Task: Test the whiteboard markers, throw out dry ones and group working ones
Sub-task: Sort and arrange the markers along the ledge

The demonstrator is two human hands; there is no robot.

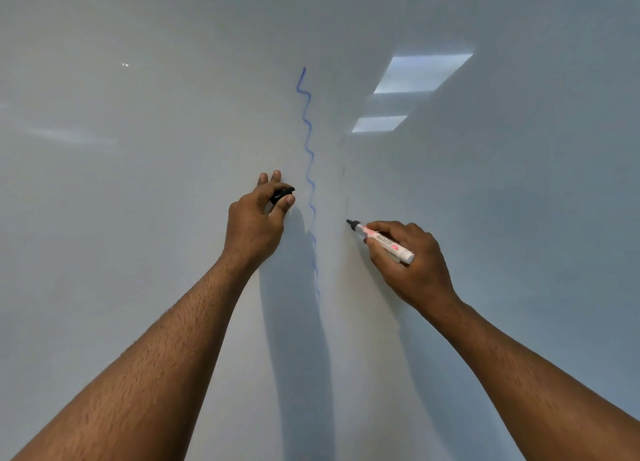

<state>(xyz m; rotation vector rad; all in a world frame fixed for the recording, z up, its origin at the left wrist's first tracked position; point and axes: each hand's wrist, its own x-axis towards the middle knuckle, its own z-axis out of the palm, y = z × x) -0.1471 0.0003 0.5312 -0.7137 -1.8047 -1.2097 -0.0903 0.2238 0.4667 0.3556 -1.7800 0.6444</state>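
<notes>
Right fingers (381, 230) pinching marker (384, 242), left fingers (285, 202) curled round black cap (281, 194).

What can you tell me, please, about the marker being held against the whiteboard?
The marker has a white barrel with red and dark print and a black tip, and it is uncapped. The right hand grips its barrel, its tip pointing up and left, at or just off the whiteboard, right of a wavy blue line. Only a very faint mark shows above the tip. A black cap sits in the left hand.
</notes>
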